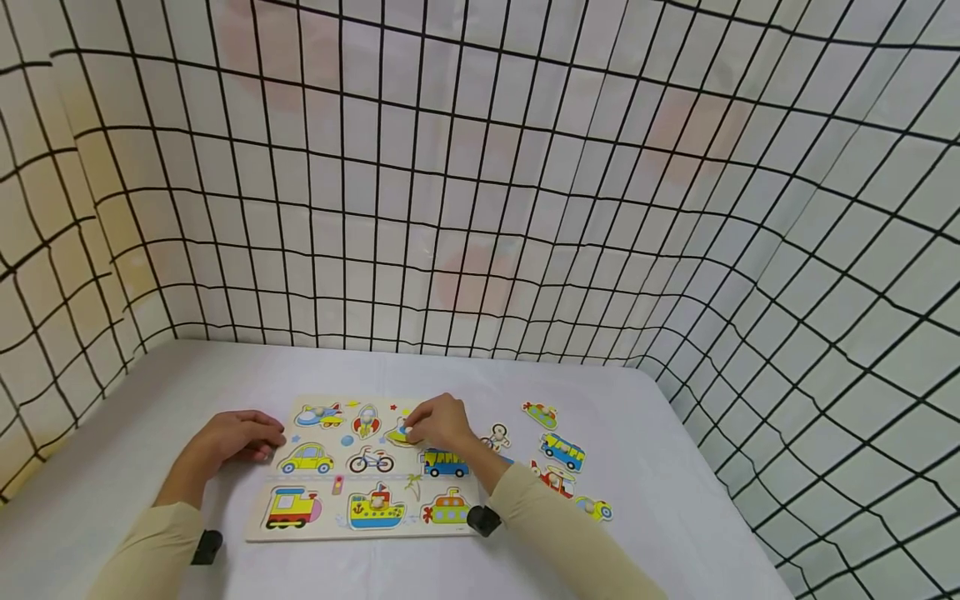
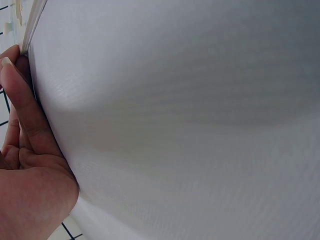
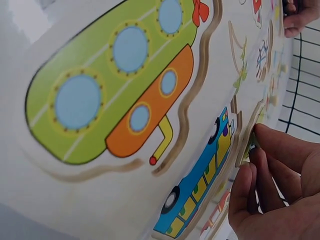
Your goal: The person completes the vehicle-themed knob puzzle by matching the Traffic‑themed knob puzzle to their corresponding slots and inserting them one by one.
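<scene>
A wooden picture puzzle board (image 1: pixel 337 483) of vehicles lies flat on the white table. My right hand (image 1: pixel 442 423) is over its upper right part, thumb and fingertips pinching a yellow flying-saucer puzzle piece (image 1: pixel 400 437). In the right wrist view the pinched piece's edge (image 3: pixel 248 135) shows tilted just past the blue bus picture (image 3: pixel 197 180), with the green submarine picture (image 3: pixel 112 85) large in front. My left hand (image 1: pixel 228 437) rests by the board's left edge, loosely bent fingers touching it. The left wrist view shows its thumb (image 2: pixel 20 92) beside the board's edge (image 2: pixel 31 25).
Right of the board lie loose pieces: a green submarine (image 1: pixel 540 414), a blue bus (image 1: pixel 562 451), a red vehicle (image 1: pixel 557 480), a yellow one (image 1: pixel 596 507) and a bicycle (image 1: pixel 497 437) partly behind the right hand. A black grid-patterned white curtain (image 1: pixel 465 208) surrounds the table (image 1: pixel 675 517).
</scene>
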